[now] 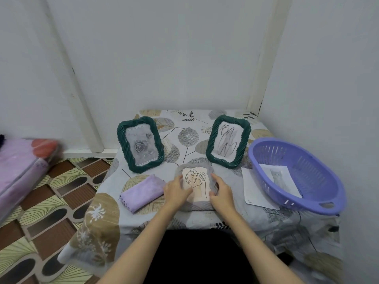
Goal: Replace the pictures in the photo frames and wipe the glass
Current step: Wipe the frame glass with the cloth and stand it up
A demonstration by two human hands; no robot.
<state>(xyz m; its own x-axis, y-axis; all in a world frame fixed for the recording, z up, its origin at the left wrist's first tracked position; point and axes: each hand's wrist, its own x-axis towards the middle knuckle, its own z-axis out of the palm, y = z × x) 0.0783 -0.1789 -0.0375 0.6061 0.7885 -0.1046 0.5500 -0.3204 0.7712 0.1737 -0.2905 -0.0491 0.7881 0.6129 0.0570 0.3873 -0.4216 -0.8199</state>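
On the tabletop (190,119), the purple basket (320,193) sits right of the grey frame (211,171), two green frames (141,144) behind it. The left hand (177,190) and right hand (222,193) grip the grey frame's sides, fingers (215,178) curled.

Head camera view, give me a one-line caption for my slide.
Both hands, left hand and right hand, grip a grey frame lying between two upright green frames, beside a purple cloth.
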